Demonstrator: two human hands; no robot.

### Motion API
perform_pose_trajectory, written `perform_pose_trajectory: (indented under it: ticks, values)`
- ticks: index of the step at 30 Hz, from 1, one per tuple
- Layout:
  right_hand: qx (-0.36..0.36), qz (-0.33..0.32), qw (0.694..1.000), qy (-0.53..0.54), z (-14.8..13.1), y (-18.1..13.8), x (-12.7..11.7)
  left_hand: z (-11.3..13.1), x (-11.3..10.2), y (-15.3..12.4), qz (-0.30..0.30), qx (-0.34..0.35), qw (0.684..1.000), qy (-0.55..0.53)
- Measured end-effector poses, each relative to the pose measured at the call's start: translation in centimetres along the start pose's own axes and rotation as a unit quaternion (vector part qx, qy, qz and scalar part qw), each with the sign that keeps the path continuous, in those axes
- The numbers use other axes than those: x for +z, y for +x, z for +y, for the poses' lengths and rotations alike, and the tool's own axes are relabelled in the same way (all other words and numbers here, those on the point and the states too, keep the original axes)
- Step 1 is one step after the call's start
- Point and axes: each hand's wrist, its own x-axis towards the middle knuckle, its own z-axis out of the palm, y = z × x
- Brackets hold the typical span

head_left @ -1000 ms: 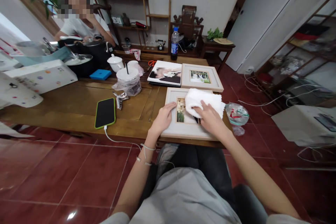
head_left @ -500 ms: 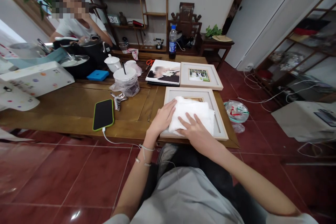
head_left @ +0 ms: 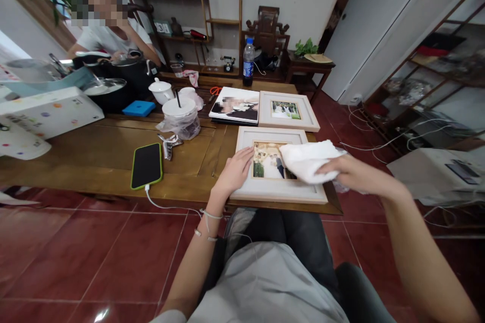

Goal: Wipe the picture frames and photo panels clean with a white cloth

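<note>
1. Frame (head_left: pixel 278 190): flat on the tabletop (head_left: pixel 189 165), right of centre in view; cloth (head_left: pixel 308 157) partly hiding its photo (head_left: pixel 264 162).
2. Left hand (head_left: pixel 234 169): on frame's left side, fingers extended, nearly together.
3. Right hand (head_left: pixel 346 170): centre right, fingers pinching cloth; cloth-to-frame contact unclear.
4. Step, as judged: wiping; another pass calls for flattened cloth, frame steadied.

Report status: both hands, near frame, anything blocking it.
Left hand flat on the near frame's left side. Right hand gripping a white cloth. Cloth hides part of the frame's right side and the photo's right part.
</note>
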Motion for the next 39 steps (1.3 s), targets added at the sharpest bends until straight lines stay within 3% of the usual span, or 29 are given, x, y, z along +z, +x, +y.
perform_pose_trajectory:
  ticks: [2,3,5,6,7,9,13,15,17,23,35,37,39]
  values:
    - [0.052,0.161,0.984,0.050,1.3,0.7,-1.6,0.0,0.0,0.0,0.001,-0.001,1.000,0.002]
    - [0.092,0.277,0.955,0.049,1.6,1.4,-2.2,0.0,0.0,0.0,0.001,0.000,1.000,0.003]
    - [0.158,0.489,0.858,0.000,1.3,3.2,-2.7,0.0,0.0,-0.1,-0.001,0.000,1.000,0.007]
    - [0.169,0.551,0.817,-0.038,0.8,4.3,-2.6,0.0,0.0,-0.1,-0.001,0.001,1.000,0.009]
    - [0.163,0.573,0.799,-0.078,0.3,5.4,-2.4,0.0,0.1,-0.1,-0.001,0.001,1.000,0.011]
    - [0.109,0.531,0.826,-0.156,-1.2,7.8,-1.4,0.0,0.1,-0.1,0.001,0.004,1.000,0.015]
    - [-0.086,0.277,0.930,-0.224,-4.2,11.6,2.1,-0.1,0.1,-0.1,0.003,0.010,1.000,0.020]
    - [-0.145,0.175,0.950,-0.215,-5.4,12.7,4.0,-0.1,0.1,-0.1,0.001,0.001,1.000,0.024]
    - [-0.162,0.133,0.955,-0.207,-6.2,13.2,5.6,-0.1,0.0,0.0,-0.004,-0.011,1.000,0.029]
    - [-0.133,0.115,0.963,-0.204,-5.2,12.6,6.4,-0.1,0.0,0.0,0.001,0.011,1.000,0.016]
    - [0.000,0.120,0.968,-0.221,2.2,6.1,2.6,-0.4,0.2,0.0,0.006,0.002,1.000,-0.006]
    - [0.037,0.165,0.963,-0.210,3.3,5.4,1.7,-0.3,0.2,-0.1,0.006,0.000,1.000,-0.004]
    - [0.103,0.267,0.936,-0.206,3.8,4.7,0.9,-0.2,0.1,-0.1,0.004,-0.001,1.000,-0.002]
